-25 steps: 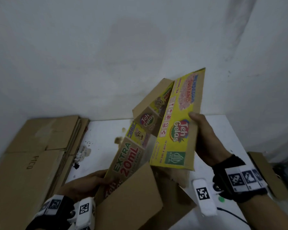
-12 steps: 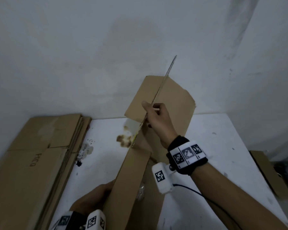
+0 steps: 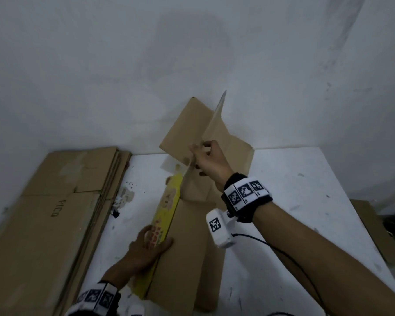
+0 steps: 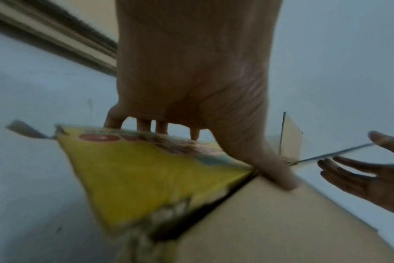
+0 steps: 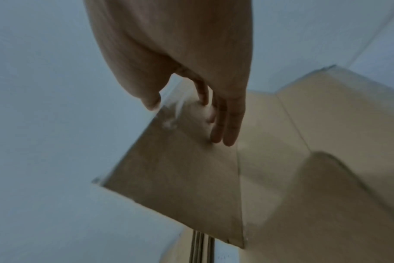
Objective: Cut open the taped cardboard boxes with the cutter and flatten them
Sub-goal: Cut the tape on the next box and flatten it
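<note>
Opened cardboard box [image 3: 187, 247] lies on white table [image 3: 306, 201], brown inside up, yellow printed side along L edge. L hand [image 3: 146, 247] grips that edge, thumb on top. R hand [image 3: 209, 161] pinches raised flap [image 3: 211, 133], edge-on. Flattened cardboard stack [image 3: 44, 213] at L, by wall.

Dim, even, bluish-grey light fills all three views, with no visible lamp and no glare. The head view is soft overall; its wide lens bends the table [image 3: 306, 179] edges outward toward the corners, and a faint grey patch mottles the wall [image 3: 192, 53]. In the left wrist view motion blur smears the print on the yellow box [image 4: 146, 178], and the near hand looms large and soft. The right wrist view is murky, with the cardboard flap [image 5: 180, 178] in dull brown shade.
</note>
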`<state>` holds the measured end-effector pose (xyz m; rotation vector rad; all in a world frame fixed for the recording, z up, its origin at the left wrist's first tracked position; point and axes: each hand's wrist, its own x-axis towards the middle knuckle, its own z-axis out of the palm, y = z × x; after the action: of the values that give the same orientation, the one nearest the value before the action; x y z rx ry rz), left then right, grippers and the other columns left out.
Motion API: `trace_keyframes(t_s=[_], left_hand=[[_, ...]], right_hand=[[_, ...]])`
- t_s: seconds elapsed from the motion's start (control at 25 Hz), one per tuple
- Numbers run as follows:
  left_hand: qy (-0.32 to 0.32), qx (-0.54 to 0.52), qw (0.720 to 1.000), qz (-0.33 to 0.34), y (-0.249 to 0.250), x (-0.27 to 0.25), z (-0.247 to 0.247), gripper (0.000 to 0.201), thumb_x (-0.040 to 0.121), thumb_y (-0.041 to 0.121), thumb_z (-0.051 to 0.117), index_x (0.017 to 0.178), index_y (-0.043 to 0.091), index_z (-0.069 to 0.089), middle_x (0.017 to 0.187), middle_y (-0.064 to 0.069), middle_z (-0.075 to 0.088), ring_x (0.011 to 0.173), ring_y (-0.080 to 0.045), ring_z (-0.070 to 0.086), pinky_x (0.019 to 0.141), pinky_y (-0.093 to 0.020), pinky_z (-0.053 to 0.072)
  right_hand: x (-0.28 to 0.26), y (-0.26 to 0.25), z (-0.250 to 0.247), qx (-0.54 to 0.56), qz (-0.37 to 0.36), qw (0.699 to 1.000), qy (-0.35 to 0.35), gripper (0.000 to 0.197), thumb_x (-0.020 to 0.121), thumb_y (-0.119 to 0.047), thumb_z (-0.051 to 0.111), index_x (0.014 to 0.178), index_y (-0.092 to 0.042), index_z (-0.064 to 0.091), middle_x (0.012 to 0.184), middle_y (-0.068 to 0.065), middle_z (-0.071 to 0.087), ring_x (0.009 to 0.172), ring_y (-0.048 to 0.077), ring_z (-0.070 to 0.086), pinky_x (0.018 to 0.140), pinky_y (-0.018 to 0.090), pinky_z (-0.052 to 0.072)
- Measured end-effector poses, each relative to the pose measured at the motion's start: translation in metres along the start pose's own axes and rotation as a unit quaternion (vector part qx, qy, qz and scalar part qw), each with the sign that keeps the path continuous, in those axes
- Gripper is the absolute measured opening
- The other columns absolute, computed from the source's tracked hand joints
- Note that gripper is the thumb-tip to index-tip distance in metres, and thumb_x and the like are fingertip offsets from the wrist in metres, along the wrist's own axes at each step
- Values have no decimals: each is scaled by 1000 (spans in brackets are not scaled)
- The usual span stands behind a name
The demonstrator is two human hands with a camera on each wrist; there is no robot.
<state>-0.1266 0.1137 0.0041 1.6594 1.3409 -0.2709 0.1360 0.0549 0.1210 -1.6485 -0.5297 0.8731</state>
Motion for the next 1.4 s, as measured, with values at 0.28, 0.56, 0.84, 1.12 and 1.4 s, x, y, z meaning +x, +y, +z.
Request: trace_keyframes(t_s=[0.28,0.56,0.84,1.12,1.4], left_hand=[[171,71,978,95,-27,7,-48,108,64,85,63,151,30,31,106,1,67,86,-17,70,70,-39,60],[54,-73,993,71,10,-25,-67,109,40,95,61,131,40,37,108,5,67,92,-16,71,76,-37,58],[79,155,974,145,10,-8,-44,109,61,61,72,152,20,29,137,1,49,125,-25,54,103,-38,45],[111,77,962,238,16,-23,-68,24,87,30,65,109,25,72,100,11,73,77,-5,69,72,-18,55],[-48,64,936,343,73,-92,-71,14,89,20,73,96,31,80,102,10,67,95,-10,67,77,-26,58]], right_hand=[[12,10,31,-103,8,976,-192,49,102,-53,41,142,-24,44,145,1,46,125,26,51,97,44,46],[4,67,48,-93,154,947,-266,45,102,-49,41,136,-21,49,111,0,58,90,24,61,75,37,49],[-12,102,90,133,233,914,-305,32,101,-44,42,121,-25,59,118,-1,62,113,32,58,99,45,44],[9,67,57,104,180,969,-134,63,86,-67,56,130,-23,45,113,5,54,85,19,57,62,30,51],[32,8,28,-9,174,979,-103,112,57,-70,79,149,-23,34,142,7,42,119,42,48,83,61,54]])
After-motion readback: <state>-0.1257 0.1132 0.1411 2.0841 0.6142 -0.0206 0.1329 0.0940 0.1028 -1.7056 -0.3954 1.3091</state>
